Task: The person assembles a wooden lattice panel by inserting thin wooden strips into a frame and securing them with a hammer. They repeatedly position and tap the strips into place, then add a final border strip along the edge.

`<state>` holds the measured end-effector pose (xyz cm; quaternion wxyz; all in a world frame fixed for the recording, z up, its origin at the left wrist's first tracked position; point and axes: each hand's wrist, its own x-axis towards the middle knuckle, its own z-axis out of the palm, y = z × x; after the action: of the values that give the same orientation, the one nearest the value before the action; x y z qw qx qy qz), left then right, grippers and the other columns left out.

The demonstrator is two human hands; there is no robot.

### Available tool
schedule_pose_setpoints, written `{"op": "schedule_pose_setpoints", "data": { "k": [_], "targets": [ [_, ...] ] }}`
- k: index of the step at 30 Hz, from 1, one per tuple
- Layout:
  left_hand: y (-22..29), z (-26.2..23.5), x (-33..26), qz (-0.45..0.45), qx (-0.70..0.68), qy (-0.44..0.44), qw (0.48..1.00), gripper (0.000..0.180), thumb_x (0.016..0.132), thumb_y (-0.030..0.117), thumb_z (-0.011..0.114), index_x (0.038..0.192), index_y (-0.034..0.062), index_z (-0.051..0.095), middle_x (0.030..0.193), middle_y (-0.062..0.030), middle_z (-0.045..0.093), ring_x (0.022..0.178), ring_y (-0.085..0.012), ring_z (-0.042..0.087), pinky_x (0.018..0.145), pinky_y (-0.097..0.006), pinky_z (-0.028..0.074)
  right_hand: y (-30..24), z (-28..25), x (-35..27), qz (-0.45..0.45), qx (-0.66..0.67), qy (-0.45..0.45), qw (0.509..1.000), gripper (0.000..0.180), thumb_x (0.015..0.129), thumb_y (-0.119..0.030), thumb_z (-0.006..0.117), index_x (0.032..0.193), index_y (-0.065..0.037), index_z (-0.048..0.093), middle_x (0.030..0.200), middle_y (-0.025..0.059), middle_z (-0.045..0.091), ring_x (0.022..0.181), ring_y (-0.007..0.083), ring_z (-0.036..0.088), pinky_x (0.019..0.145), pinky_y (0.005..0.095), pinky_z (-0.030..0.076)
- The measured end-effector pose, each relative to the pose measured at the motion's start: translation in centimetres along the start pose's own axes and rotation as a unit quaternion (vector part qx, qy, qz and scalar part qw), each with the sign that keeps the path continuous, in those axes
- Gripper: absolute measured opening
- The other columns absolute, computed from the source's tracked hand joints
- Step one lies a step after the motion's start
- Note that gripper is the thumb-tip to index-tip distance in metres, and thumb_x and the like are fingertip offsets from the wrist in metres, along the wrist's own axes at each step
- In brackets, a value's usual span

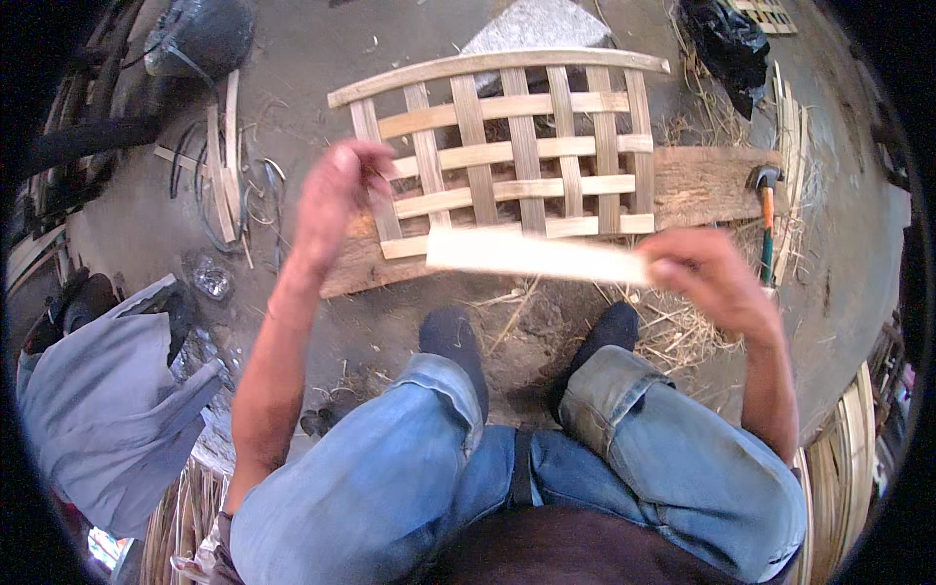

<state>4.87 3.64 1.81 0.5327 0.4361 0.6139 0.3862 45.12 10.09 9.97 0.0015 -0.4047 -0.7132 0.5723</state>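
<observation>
A woven panel of flat bamboo strips (523, 146) leans in front of me, with gaps between its crossing slats and a longer bar along its far edge. In my right hand (717, 278) is the right end of a pale, flat bamboo strip (536, 257), pinched between thumb and fingers. The strip lies across the view just nearer than the panel's near edge, bright and smeared by motion. My left hand (341, 190) is raised beside the panel's left edge, fingers loosely bent and apart, with nothing seen in it. Whether it touches the panel I cannot tell.
Beneath the panel lies a wooden board (717, 185), and a hammer (767, 219) with an orange and green handle is at its right end. A grey stone block (536, 24) sits behind. Loose strips (222, 166), a dark bucket (200, 37) and grey cloth (107, 390) are on the left.
</observation>
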Motion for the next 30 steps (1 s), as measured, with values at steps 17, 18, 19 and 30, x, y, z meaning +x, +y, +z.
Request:
{"op": "schedule_pose_setpoints", "data": {
  "k": [17,18,19,30],
  "targets": [
    [-4.0,-2.6,-9.0,-0.191,-0.011,-0.152,0.970,0.025,0.095,0.027,0.064,0.098,0.0020,0.063,0.082,-0.0002,0.062,0.071,-0.0072,0.054,0.065,-0.025,0.046,13.9,3.1,-6.9,0.155,0.255,0.076,0.951,0.012,0.091,-0.011,0.066,0.102,-0.005,0.066,0.092,0.0035,0.067,0.087,0.0128,0.063,0.075,0.0288,0.052],
    [-3.9,-2.7,-8.7,-0.205,-0.011,-0.163,0.965,0.024,0.096,0.026,0.063,0.101,0.0018,0.063,0.084,-0.0006,0.062,0.074,-0.0075,0.055,0.067,-0.025,0.048,14.1,3.4,-7.0,0.154,0.328,0.122,0.924,0.011,0.092,-0.012,0.066,0.101,-0.007,0.064,0.092,0.0024,0.066,0.085,0.0115,0.062,0.073,0.0278,0.051],
    [-3.7,-2.8,-8.4,-0.220,-0.010,-0.174,0.960,0.024,0.097,0.024,0.063,0.104,0.0016,0.063,0.087,-0.0009,0.062,0.077,-0.0079,0.056,0.069,-0.025,0.049,14.4,3.9,-6.9,0.151,0.399,0.167,0.889,0.010,0.093,-0.013,0.066,0.100,-0.008,0.063,0.091,0.0012,0.065,0.083,0.0102,0.061,0.071,0.0267,0.050],
    [-4.4,-3.9,1.2,-0.135,0.099,0.060,0.984,0.037,0.100,0.030,0.056,0.127,0.0041,0.057,0.106,-0.0049,0.065,0.096,-0.0135,0.060,0.087,-0.032,0.048,17.7,6.7,-2.7,0.174,0.377,0.281,0.865,0.014,0.091,-0.018,0.071,0.093,-0.011,0.060,0.085,-0.0016,0.063,0.073,0.0067,0.057,0.060,0.0223,0.046]
  ]
}}
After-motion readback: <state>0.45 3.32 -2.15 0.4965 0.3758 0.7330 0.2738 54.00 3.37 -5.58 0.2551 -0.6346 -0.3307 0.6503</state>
